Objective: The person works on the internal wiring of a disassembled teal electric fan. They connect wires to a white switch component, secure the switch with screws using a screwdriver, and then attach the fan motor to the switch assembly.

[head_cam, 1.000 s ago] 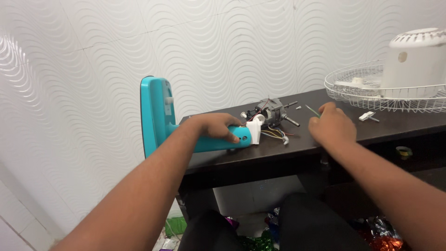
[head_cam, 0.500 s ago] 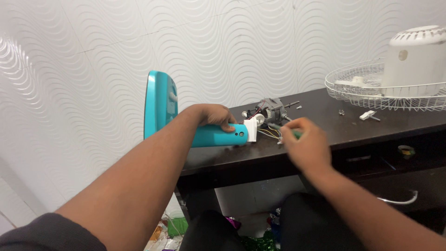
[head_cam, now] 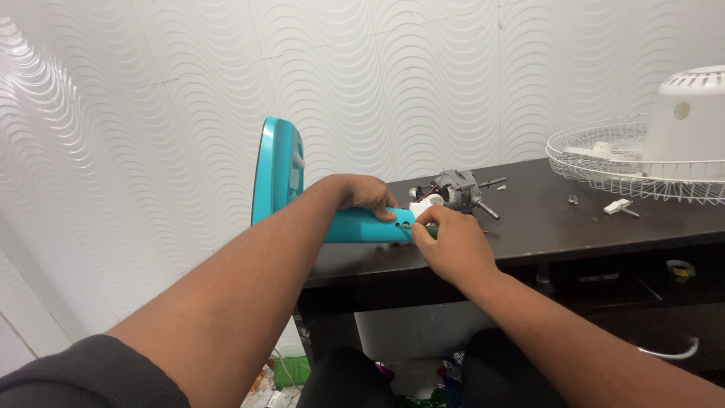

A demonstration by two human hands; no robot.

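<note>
- Our left hand (head_cam: 361, 193) lies over the teal fan stand (head_cam: 362, 225), its grip wrapped down onto the neck and pressing it to the dark surface (head_cam: 544, 219); the stand lies on its side, its long axis running left to right, its flat base (head_cam: 276, 170) upright at the left end near the wall
- Our right hand (head_cam: 451, 242) sits at the stand's right end, fingertips pressed together on the white bracket (head_cam: 420, 211) there; whether something small is pinched between them we cannot tell
- The bracket lies just ahead of the right grip, so the right hand is nearer to it than the left
- The motor (head_cam: 453, 190), grey metal with a bare shaft, lies just behind the bracket
- The stand looks like smooth glossy plastic; the wire fan guard (head_cam: 604, 170) and a white domed cover (head_cam: 691, 117) sit well apart to the right; small loose screws (head_cam: 572, 199) lie between
</note>
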